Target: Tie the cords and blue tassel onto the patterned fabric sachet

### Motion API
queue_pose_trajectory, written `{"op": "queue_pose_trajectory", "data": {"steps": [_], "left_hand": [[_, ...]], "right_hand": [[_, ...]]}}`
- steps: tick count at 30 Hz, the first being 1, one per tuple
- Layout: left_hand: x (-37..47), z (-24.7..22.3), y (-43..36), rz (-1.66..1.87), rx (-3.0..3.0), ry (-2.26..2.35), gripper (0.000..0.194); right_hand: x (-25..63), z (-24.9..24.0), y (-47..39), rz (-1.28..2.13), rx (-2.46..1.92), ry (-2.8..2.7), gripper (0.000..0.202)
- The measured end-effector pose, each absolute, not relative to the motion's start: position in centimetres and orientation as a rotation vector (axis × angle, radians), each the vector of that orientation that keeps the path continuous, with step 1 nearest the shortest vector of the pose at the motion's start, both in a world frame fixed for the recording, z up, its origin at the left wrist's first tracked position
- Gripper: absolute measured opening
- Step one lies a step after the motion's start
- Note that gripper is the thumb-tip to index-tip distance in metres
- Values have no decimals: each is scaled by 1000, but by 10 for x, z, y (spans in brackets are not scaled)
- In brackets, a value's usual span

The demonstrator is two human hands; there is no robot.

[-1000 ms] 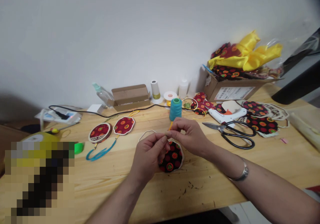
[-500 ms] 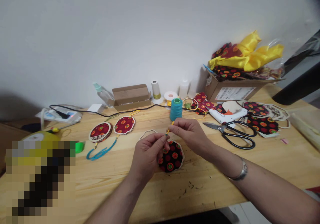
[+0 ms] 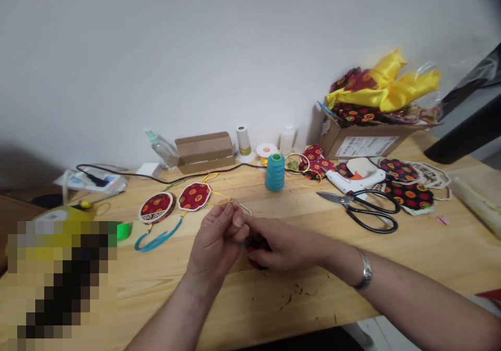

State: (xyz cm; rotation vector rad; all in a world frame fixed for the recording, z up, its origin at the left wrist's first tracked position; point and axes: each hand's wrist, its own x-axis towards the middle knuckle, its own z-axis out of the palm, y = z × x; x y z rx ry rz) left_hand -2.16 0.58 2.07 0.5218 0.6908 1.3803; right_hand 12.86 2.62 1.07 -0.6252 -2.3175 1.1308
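Down comes the right hand point(image 3: 284, 242) over the patterned piece point(image 3: 257, 256), grip unclear, while the left hand point(image 3: 219, 233) pinches yellow cord point(image 3: 229, 201), best kept taut.

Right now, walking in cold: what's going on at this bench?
A person's left hand pinches a yellow cord, and the right hand is on a black patterned piece, partly hiding it; whether it grips the piece is unclear. Behind the hands stands a teal thread spool. Off to the left lie two red patterned pieces, with scissors to the right, all on the wooden table.
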Motion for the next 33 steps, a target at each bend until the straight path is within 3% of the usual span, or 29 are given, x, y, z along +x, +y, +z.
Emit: {"op": "queue_pose_trajectory", "data": {"steps": [3,7,19,26,33], "left_hand": [[-27,23,9,1423,472,670,14],[-35,25,14,1469,408,657,14],[-39,24,14,1473,395,629,14],[-38,25,14,1475,393,693,17],[-37,26,12,1491,394,702,21]], "right_hand": [[126,5,31,1034,-673,-2426,30],[129,0,44,657,-725,-2437,15],[137,63,87,-401,-784,-2591,23],[140,92,110,-488,-940,-2453,20],[138,90,122,-500,-1045,-2402,18]]}}
